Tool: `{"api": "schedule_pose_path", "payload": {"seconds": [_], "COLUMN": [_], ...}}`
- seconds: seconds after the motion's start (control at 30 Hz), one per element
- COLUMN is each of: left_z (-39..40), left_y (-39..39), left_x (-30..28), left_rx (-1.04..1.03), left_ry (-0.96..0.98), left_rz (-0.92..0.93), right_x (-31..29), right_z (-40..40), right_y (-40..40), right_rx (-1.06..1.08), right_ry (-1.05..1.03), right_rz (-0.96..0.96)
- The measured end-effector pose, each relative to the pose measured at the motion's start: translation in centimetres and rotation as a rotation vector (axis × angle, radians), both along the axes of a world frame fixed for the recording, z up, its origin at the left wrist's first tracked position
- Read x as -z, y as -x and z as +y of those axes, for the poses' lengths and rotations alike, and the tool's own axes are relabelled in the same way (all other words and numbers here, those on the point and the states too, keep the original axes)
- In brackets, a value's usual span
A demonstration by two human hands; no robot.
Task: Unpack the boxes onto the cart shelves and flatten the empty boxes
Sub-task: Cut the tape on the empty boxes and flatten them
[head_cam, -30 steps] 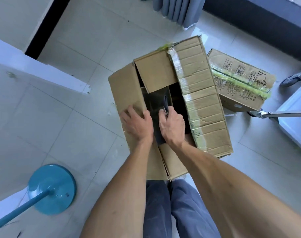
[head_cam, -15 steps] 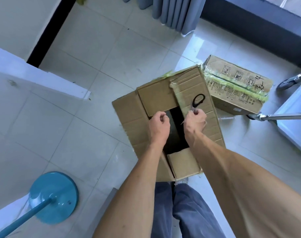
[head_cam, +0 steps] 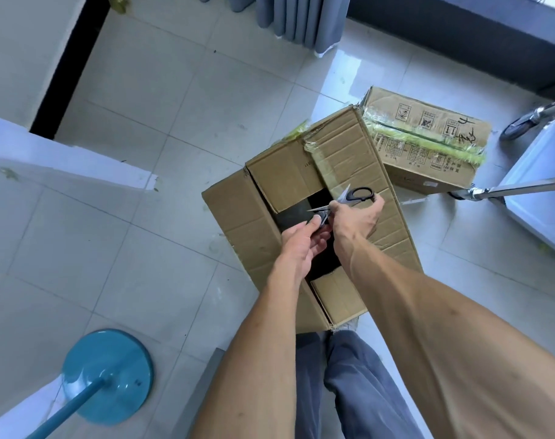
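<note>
Two hands meet over the open box (head_cam: 304, 245) on the floor — right hand (head_cam: 355, 218) gripping spread scissors (head_cam: 349, 198), left hand (head_cam: 301, 248) pinching the lower handle (head_cam: 323, 217). Bare blades near fingers risk a nick — a fumbled handover could cause it.
</note>
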State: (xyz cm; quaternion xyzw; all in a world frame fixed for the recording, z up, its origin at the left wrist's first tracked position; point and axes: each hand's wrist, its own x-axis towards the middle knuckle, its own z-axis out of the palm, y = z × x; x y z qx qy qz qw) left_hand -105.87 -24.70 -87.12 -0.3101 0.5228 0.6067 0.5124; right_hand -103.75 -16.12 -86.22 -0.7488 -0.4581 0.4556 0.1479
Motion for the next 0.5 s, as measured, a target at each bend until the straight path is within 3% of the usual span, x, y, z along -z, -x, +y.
{"api": "schedule_pose_path", "payload": {"seconds": [0.07, 0.17, 0.27, 0.37, 0.5], "left_z": [-0.3, -0.5, -0.9, -1.3, -1.4], "left_y": [0.2, 0.1, 0.2, 0.8, 1.1], "left_x": [0.4, 0.8, 1.2, 1.5, 1.5], "left_rx": [0.066, 0.156, 0.127, 0.077, 0.056], "left_ry": [0.046, 0.116, 0.171, 0.195, 0.2], "left_rz": [0.076, 0.166, 0.184, 0.183, 0.219], "right_x": [-0.3, -0.5, -0.5, -0.5, -0.8], "right_z": [-0.2, -0.8, -1.5, -1.4, -1.3], "right_y": [0.2, 0.2, 0.3, 0.5, 0.4], "right_rx": [-0.102, -0.414, -0.624, -0.731, -0.676], "right_ry": [-0.05, -0.185, -0.263, -0.243, -0.165], "right_rz": [-0.089, -0.372, -0.585, -0.627, -0.482]}}
